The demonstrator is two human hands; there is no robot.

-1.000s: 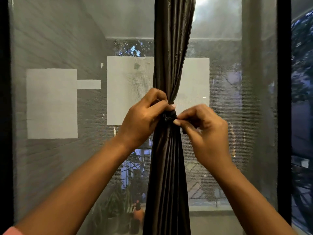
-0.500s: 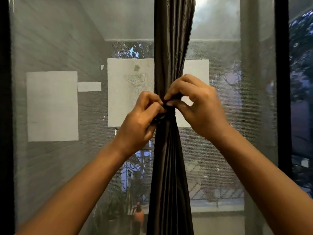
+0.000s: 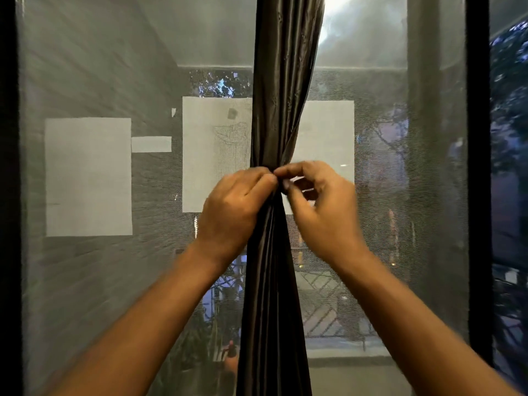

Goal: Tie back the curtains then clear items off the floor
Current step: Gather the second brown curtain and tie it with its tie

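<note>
**Both hands at the curtain's gathered waist**

A large window fills the view, covered by a sheer mesh screen [image 3: 400,195] and bounded on the left and right by dark frame posts [image 3: 478,195]. Through the mesh show pale rectangular panels [image 3: 88,177] on a grey wall, foliage, a patch of bright sky at the top, and a railing lower down. No floor is visible.

The dark, glossy curtain [image 3: 271,295] hangs down the middle of the window, bunched into a narrow column that pinches tightest at mid-height and flares again above and below. The left hand [image 3: 231,207] is curled against the left side of that pinch, fingers wrapped onto the fabric, its knuckles towards the camera. The right hand [image 3: 320,207] sits just on the other side, its thumb and forefinger closed together on something small and dark at the gathered point (whether a tie band or a fold of the curtain itself cannot be told). The two hands' fingertips nearly meet at the waist of the fabric.

Behind the curtain's lower part, outside the mesh, stand potted plants [image 3: 200,347] and a small reddish bottle [image 3: 230,358], partly hidden by the cloth. Both forearms reach up from the bottom corners of the view.
</note>
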